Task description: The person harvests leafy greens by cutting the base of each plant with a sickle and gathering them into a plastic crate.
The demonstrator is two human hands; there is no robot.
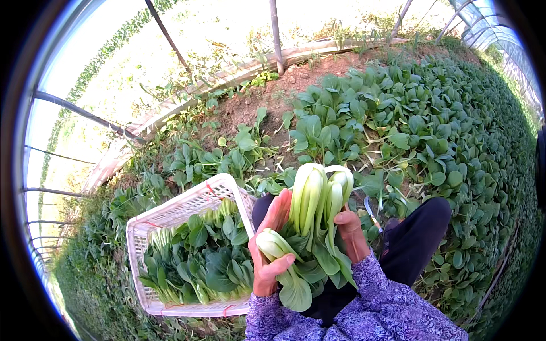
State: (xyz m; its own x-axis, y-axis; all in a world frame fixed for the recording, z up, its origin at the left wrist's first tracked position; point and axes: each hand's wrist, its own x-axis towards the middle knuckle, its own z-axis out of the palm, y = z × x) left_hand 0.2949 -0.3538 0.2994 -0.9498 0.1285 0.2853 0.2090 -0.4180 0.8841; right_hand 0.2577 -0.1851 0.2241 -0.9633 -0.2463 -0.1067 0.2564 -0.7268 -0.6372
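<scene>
Several heads of bok choy (310, 199) are gathered between my two hands in front of my body, pale stems pointing up and away, dark leaves hanging toward me. My left hand (268, 250) presses the bunch from the left, its thumb across one head (274, 244) that lies tilted lower than the others. On the other side, my right hand (351, 227) is wrapped against the stems and leaves, its fingers mostly hidden behind them. Just left of my left hand stands a white plastic crate (136, 244), holding rows of bok choy (199, 256).
A small sickle-like knife (372, 215) lies on the ground beyond my right hand, near my shoe (390, 225). My bent knee (429, 219) rises at the right. Growing bok choy (432, 125) fills the bed ahead and right. Metal poles (276, 37) stand along the far edge.
</scene>
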